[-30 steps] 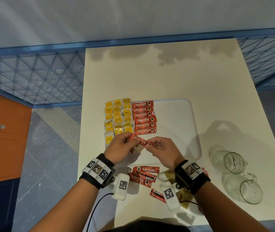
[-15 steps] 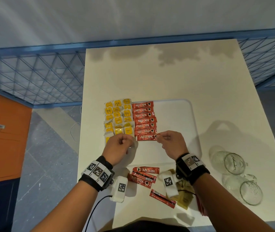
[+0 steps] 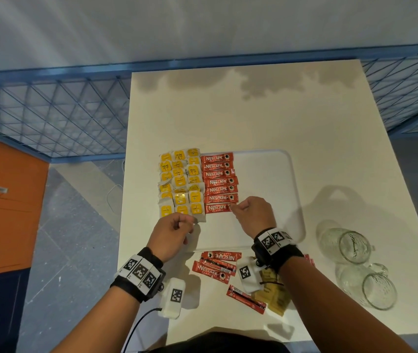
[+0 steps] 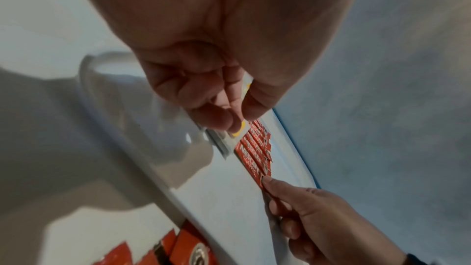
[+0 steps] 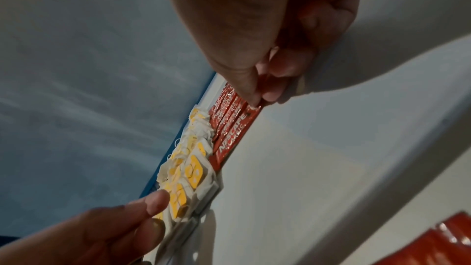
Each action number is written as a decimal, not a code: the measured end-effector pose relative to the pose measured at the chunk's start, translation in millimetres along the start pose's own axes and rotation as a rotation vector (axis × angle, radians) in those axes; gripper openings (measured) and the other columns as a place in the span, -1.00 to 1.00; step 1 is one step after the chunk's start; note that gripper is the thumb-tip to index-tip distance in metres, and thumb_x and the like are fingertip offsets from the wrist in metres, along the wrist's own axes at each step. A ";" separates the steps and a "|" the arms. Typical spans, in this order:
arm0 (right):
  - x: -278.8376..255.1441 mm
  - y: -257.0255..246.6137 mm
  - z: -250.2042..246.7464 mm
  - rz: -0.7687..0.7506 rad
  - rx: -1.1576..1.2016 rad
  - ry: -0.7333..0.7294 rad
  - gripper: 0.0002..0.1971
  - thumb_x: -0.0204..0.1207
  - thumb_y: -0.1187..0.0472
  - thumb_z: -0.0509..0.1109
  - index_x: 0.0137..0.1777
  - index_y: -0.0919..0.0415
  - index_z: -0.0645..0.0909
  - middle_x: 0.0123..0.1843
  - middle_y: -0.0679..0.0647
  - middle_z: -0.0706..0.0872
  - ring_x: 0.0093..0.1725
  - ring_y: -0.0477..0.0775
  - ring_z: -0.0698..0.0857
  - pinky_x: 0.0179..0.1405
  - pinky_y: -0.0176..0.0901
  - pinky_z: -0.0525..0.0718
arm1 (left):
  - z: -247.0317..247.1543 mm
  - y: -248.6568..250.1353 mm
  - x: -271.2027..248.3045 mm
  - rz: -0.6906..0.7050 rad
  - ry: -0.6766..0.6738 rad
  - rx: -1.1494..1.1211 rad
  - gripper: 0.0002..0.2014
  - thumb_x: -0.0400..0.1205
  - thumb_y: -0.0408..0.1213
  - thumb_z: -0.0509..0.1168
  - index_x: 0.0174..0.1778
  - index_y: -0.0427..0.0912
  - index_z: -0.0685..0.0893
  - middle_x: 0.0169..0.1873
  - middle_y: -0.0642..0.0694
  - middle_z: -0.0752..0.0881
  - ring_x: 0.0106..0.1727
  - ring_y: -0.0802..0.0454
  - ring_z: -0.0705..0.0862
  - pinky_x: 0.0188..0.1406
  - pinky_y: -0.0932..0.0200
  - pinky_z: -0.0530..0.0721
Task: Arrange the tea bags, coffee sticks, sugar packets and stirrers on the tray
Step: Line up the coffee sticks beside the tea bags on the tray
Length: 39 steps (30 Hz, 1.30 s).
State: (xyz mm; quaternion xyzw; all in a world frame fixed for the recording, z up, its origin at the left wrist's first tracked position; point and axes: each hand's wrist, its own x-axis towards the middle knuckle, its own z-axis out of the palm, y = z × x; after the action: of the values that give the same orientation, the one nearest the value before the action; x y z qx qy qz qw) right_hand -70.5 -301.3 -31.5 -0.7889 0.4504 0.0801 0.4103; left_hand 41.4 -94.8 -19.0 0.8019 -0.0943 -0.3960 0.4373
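Note:
A white tray (image 3: 266, 184) lies on the cream table. Yellow tea bags (image 3: 181, 182) fill its left side in rows. Beside them runs a column of red coffee sticks (image 3: 218, 178). The nearest stick (image 3: 217, 208) lies flat at the column's near end. My right hand (image 3: 234, 206) pinches its right end between thumb and forefinger (image 5: 258, 99). My left hand (image 3: 191, 222) has curled fingers at the near right corner of the tea bags. In the right wrist view its thumb (image 5: 158, 201) lies on the nearest tea bag (image 5: 178, 198), a finger under the edge.
Loose coffee sticks (image 3: 218, 264) and one more (image 3: 246, 299) lie on the table in front of the tray, next to brown sugar packets (image 3: 275, 295). Two glass mugs (image 3: 353, 247) (image 3: 377, 289) lie at the right. An orange cabinet (image 3: 4, 200) stands left of the table.
Both hands carried a coffee stick from above the tray's front to the near end of the column. The left hand let go and shifted left to the tea bags.

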 end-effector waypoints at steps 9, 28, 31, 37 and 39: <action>-8.3 9.6 1.8 -0.032 0.068 -0.009 -0.76 0.63 -0.15 0.45 -0.05 0.00 0.66 -0.14 -0.18 0.75 -0.10 -0.10 0.73 -0.11 -0.15 0.69 | -2.3 -14.3 -11.7 0.055 -0.028 0.070 -0.80 0.70 -0.39 0.32 0.00 -0.05 0.82 -0.25 0.12 0.82 -0.29 0.04 0.71 -0.23 0.22 0.71; -117.0 69.6 0.3 -0.418 -0.611 -0.458 -0.56 0.68 -0.24 0.31 0.37 -0.01 0.72 0.26 -0.05 0.79 0.28 0.04 0.70 0.14 -0.04 0.63 | 52.8 -26.9 -57.4 0.491 -0.411 0.917 -0.45 0.69 -0.18 0.29 0.65 0.15 0.46 0.69 0.15 0.37 0.65 0.07 0.40 0.61 0.14 0.33; -122.6 73.8 8.0 -0.411 -0.653 -0.434 -0.54 0.67 -0.27 0.33 0.36 0.01 0.72 0.23 0.00 0.80 0.23 0.10 0.74 0.07 -0.02 0.65 | 56.4 -33.4 -55.7 0.525 -0.439 0.989 -0.42 0.70 -0.20 0.30 0.68 0.12 0.41 0.72 0.12 0.29 0.65 -0.04 0.42 0.58 0.01 0.43; -126.1 74.9 10.0 -0.452 -0.747 -0.403 -0.53 0.67 -0.25 0.34 0.31 0.10 0.72 0.16 0.07 0.80 0.13 0.17 0.77 0.05 0.04 0.72 | 55.2 -42.5 -57.3 0.692 -0.377 1.138 -0.37 0.40 -0.31 0.59 0.44 -0.02 0.68 0.50 -0.08 0.64 0.21 -0.25 0.79 0.03 -0.15 0.82; -128.3 74.8 10.9 -0.475 -0.772 -0.395 -0.54 0.67 -0.23 0.34 0.29 0.13 0.71 0.15 0.08 0.80 0.12 0.19 0.77 0.06 0.07 0.73 | 56.6 -47.1 -56.9 0.708 -0.360 1.151 -0.35 0.38 -0.32 0.61 0.43 -0.04 0.68 0.45 -0.09 0.68 0.16 -0.24 0.80 -0.01 -0.14 0.83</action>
State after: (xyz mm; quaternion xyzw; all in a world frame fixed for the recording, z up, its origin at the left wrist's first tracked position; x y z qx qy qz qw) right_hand -200.5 -230.0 -17.9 -0.9340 0.1093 0.2933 0.1725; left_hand -46.4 -73.6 -41.3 0.7491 -0.6158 -0.2433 0.0234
